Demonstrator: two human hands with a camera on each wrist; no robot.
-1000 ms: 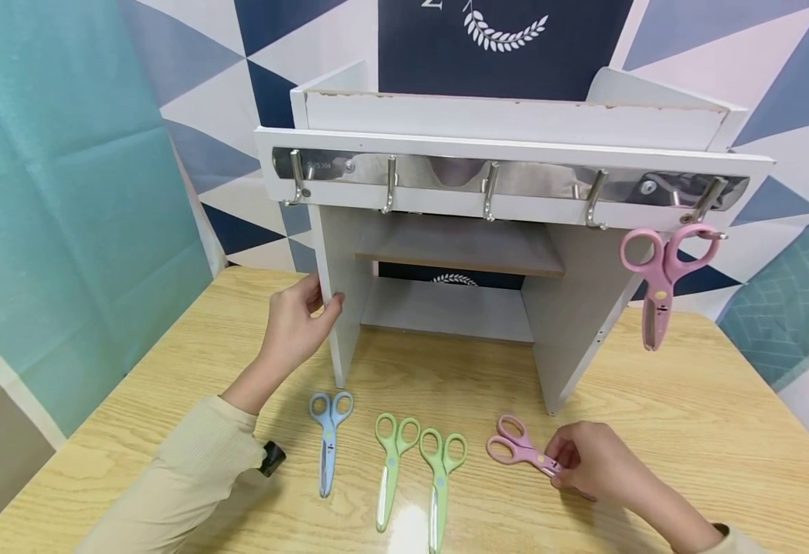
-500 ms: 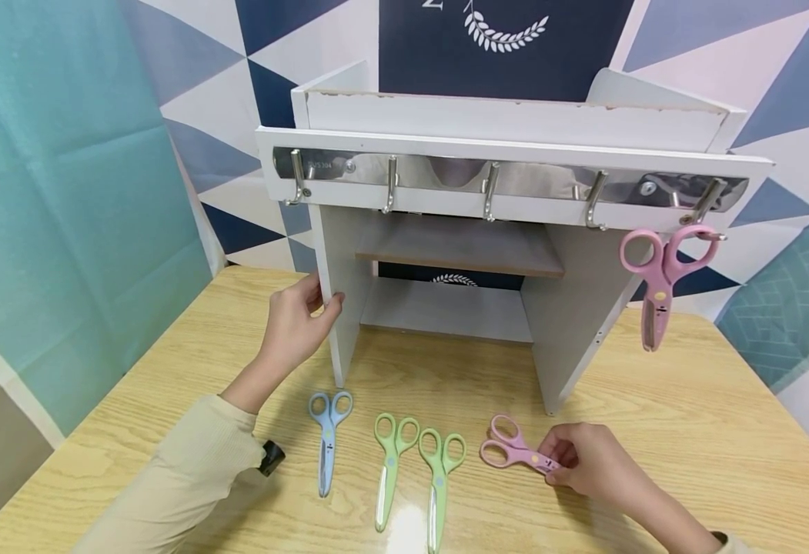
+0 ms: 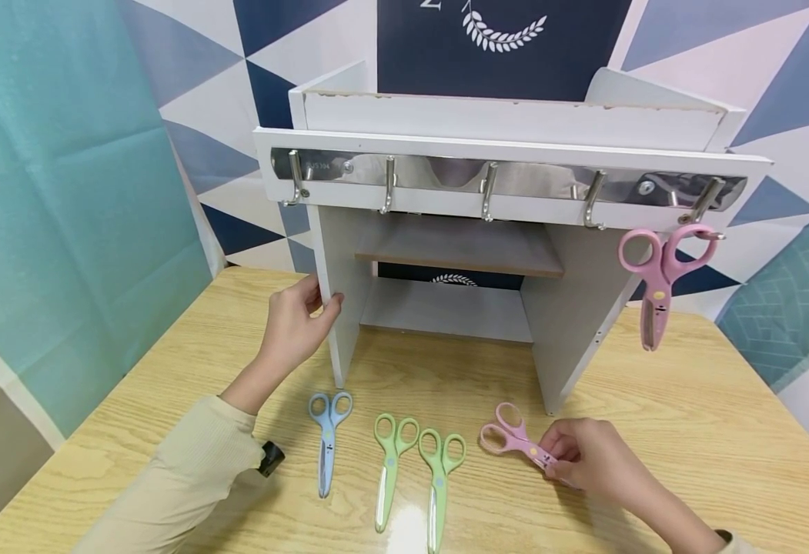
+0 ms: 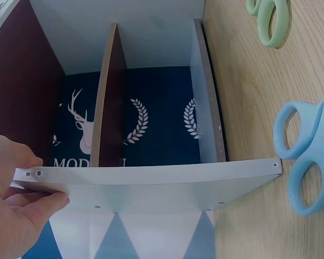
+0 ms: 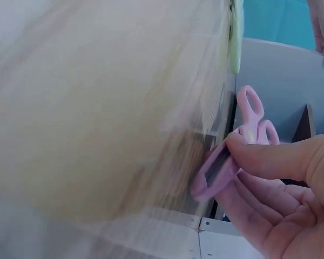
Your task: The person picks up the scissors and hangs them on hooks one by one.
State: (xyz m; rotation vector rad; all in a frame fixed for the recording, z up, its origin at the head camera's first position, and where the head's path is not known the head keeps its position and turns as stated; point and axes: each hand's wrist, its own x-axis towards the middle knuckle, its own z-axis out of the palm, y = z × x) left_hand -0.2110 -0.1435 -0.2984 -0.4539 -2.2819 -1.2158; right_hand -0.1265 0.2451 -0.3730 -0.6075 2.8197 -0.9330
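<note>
Right grip: one of five scissors

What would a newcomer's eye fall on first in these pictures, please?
Probably the pink scissors hanging by one loop from the rightmost hook of the metal rail on the white shelf unit. Next, perhaps, the second pink pair, pinched by its blades in the right hand at lower right of the head view. Then the blue scissors and two green pairs, lying side by side on the table before the unit.
</note>
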